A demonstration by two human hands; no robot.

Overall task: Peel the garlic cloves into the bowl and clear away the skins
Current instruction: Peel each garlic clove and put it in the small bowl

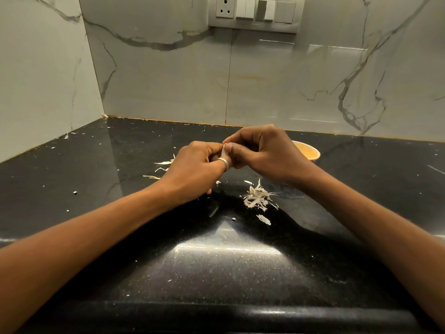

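The garlic clove point(225, 150) could be squeezed out of the pinch and lost on the dark countertop point(216, 261) rather than dropped in the bowl point(310, 153), since only its pale tip is gripped; torn skin could be scattered beyond the pile of skins point(256, 197) at five o'clock of the hands. The left hand point(199, 162) and right hand point(260, 150) are raised together, fingers curled and clamped on the clove. The bowl is seen at three o'clock, half hidden behind the right hand
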